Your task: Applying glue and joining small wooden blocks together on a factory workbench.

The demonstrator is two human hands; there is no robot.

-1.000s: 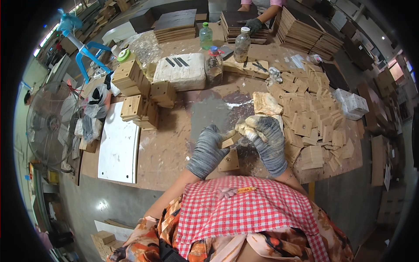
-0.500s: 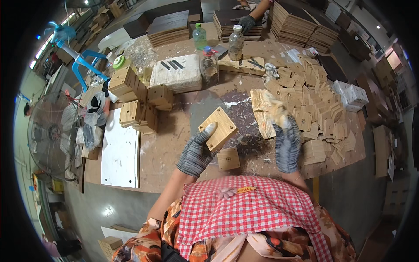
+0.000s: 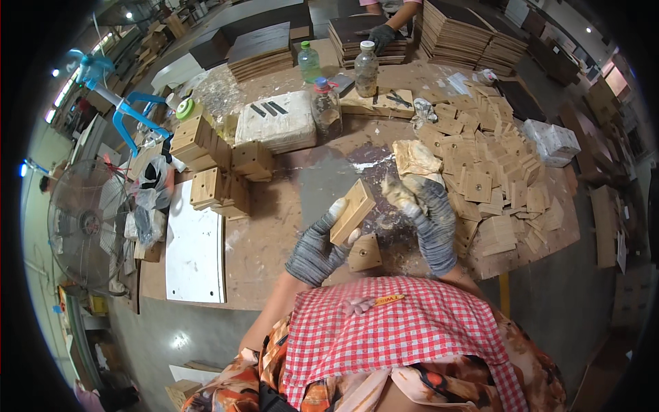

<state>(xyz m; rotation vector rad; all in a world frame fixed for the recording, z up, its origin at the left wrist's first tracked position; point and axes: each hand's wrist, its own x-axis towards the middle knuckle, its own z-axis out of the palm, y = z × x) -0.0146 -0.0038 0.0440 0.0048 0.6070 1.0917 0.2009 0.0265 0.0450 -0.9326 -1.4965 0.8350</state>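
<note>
My left hand (image 3: 316, 248), in a grey striped glove, grips a square light-wood block (image 3: 353, 211), thumb on its upper side. The block is tilted so that a long edge shows. My right hand (image 3: 434, 223), gloved alike, is just to its right, apart from it, with fingers curled round what looks like a crumpled yellowish rag (image 3: 394, 193). A second wooden block (image 3: 364, 252) with a hole in its middle lies on the table (image 3: 274, 220) below the held one. A cream crumpled cloth (image 3: 416, 158) rests beyond my right hand.
Loose wooden squares (image 3: 491, 161) form a heap at right. Stacked blocks (image 3: 199, 144) and a white panel (image 3: 195, 240) are at left. Bottles (image 3: 366, 69) and a wrapped bundle (image 3: 276, 122) stand farther back. A co-worker's gloved hand (image 3: 382, 34) touches far dark boards.
My left hand has turned the block from flat face up to edge-on. My right hand has moved left, closer to it. The cream cloth now covers less of the table.
</note>
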